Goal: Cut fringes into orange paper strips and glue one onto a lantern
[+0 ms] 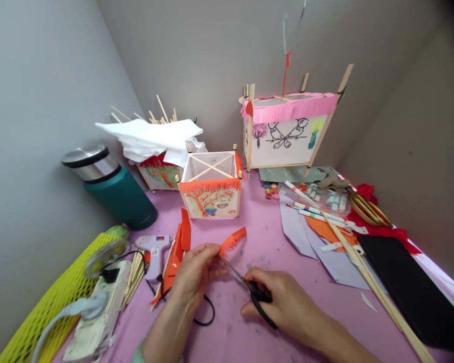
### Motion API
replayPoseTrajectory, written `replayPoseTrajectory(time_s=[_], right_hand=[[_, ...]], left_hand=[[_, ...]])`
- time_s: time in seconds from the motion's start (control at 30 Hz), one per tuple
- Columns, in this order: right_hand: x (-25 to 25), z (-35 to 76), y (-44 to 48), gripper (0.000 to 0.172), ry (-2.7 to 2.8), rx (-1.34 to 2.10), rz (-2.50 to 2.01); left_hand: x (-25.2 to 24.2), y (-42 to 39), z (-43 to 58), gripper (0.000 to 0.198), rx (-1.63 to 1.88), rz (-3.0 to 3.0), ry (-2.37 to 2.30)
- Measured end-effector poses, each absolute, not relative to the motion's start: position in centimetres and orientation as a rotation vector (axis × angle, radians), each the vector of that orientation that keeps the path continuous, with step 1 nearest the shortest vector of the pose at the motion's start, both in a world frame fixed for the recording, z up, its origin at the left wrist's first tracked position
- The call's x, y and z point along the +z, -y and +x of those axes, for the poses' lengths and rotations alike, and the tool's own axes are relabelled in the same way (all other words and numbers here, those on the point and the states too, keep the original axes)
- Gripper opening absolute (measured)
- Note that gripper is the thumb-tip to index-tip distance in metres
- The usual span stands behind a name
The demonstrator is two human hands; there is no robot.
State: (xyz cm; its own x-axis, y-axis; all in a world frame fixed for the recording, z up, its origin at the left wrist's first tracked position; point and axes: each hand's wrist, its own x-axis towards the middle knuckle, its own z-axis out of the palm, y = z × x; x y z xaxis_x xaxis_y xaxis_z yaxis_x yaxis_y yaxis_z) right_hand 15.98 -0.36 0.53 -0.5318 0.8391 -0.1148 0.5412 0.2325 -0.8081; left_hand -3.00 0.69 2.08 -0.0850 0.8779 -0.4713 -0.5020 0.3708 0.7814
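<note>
Between the thumb and fingers of my left hand (196, 272) is an orange paper strip (233, 241), its lower edge cut into a fringe. My right hand (283, 302) grips black-handled scissors (263, 300), whose blades point up and left to the strip beside my left fingertips. How far the blades are apart I cannot tell. Behind the hands stands a small paper lantern (211, 199) on a wooden stick frame, with a drawn tree and an orange fringe along its top. More orange paper (177, 252) lies left of my left hand.
On the left are a teal bottle (117, 194), a glue gun (155, 254) and a power strip (102, 302). A pink-fringed lantern (287, 141) hangs at the back. Purple paper sheets (336, 259), long wooden sticks (374, 287) and a black flat object (408, 287) lie right.
</note>
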Motion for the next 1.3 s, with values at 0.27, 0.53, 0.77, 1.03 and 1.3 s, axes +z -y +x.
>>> replayPoseTrajectory(time_s=[0.27,0.53,0.77,1.03,1.3], right_hand=[[1.8,18.1,-0.9,0.021,2.279,1.156,-1.348],[2.4,20.2,-1.7,0.035,2.327,1.319,-1.362],[3.0,20.0,-1.5,0.046,1.768,1.941,-1.046],[1.7,18.4,-0.8,0.048,1.709,1.033,-1.032],[1.6,16.3,0.0,0.028,1.712,1.137,-1.064]], left_hand=[[1.8,-0.6,-3.3,0.021,1.207,0.448,-1.152],[2.0,-0.7,-3.3,0.028,1.259,0.547,-1.127],[3.1,0.0,-3.3,0.022,1.344,0.689,-1.037],[3.0,0.4,-3.0,0.018,1.237,0.831,-1.049],[2.7,0.7,-2.6,0.019,0.988,0.633,-0.789]])
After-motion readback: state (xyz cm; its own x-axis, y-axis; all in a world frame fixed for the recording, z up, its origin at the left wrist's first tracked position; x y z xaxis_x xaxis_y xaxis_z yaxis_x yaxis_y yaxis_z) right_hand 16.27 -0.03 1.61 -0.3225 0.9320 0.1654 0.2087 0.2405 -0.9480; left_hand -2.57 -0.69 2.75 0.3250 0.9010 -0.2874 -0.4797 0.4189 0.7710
